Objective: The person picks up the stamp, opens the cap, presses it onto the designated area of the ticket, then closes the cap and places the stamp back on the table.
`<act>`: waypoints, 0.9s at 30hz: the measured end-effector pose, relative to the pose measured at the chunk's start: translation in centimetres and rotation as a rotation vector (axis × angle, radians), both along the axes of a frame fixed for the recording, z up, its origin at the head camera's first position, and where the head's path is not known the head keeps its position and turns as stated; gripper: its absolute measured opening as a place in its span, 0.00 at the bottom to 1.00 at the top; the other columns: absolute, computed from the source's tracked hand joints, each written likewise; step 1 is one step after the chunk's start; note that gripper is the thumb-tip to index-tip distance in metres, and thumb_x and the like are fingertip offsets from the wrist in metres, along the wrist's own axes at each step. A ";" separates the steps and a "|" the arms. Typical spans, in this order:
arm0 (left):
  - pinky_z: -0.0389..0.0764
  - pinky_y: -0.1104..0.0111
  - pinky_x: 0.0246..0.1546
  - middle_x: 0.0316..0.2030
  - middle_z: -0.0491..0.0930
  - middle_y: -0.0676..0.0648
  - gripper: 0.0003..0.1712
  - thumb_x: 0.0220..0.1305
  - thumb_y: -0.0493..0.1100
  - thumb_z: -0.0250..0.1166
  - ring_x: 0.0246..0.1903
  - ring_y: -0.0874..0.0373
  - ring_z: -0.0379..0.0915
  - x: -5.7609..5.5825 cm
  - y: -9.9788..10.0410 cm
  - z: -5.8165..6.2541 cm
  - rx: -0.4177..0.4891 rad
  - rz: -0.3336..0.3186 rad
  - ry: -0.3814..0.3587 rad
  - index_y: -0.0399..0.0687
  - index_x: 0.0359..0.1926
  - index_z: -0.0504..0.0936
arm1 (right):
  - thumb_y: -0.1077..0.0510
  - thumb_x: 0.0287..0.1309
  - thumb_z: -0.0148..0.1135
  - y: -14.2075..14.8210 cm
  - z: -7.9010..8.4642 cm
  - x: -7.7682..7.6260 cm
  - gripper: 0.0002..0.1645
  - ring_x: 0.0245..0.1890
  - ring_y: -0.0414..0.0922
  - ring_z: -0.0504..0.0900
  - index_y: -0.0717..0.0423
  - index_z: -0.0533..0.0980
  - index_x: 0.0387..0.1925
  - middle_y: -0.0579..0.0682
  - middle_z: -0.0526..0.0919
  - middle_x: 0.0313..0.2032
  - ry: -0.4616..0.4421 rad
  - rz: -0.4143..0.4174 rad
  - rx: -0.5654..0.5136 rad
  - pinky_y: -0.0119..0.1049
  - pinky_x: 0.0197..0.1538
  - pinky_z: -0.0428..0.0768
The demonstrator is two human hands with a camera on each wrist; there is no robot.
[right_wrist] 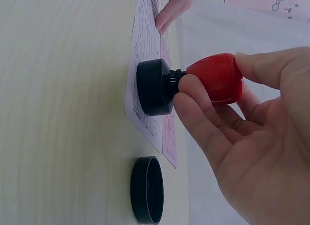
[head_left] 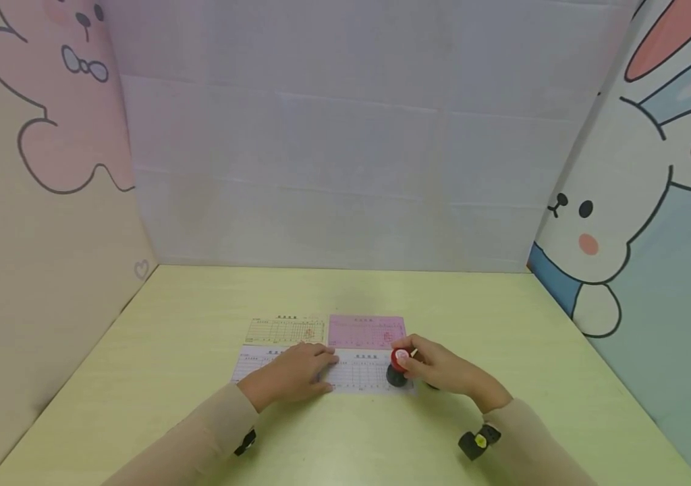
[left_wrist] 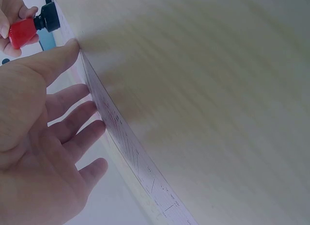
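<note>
My right hand [head_left: 443, 368] grips the red knob of a stamp [right_wrist: 213, 79] with thumb and fingers. The stamp's round black base meets the right white form [head_left: 360, 374] near its right end. My left hand [head_left: 289, 373] rests on the two white forms, fingers extended, and covers part of the left white form [head_left: 253, 361]. In the left wrist view its fingertips [left_wrist: 99, 125] lie right at the paper. Behind the white forms lie a yellow form [head_left: 279, 331] and a pink form [head_left: 360, 331], both with small red marks toward their right side.
A round black cap [right_wrist: 147, 190] lies on the table just right of the forms, mostly hidden by my right hand in the head view. The pale yellow table [head_left: 200, 304] meets a white back wall [head_left: 333, 169] and side walls printed with cartoon animals.
</note>
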State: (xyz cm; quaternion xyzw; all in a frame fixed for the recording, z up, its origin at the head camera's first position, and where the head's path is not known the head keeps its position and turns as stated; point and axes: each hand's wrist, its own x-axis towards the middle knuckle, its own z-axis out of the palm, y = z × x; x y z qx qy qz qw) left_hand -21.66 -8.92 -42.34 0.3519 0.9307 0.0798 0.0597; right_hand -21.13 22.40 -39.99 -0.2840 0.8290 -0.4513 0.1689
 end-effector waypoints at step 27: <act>0.64 0.50 0.68 0.66 0.72 0.42 0.32 0.68 0.54 0.66 0.66 0.44 0.67 0.3 0.1 0.4 0.011 -0.007 -0.015 0.42 0.66 0.75 | 0.55 0.77 0.50 0.1 -0.7 0.2 0.22 0.43 0.46 0.75 0.68 0.68 0.60 0.52 0.78 0.44 0.026 -0.018 0.006 0.32 0.41 0.78</act>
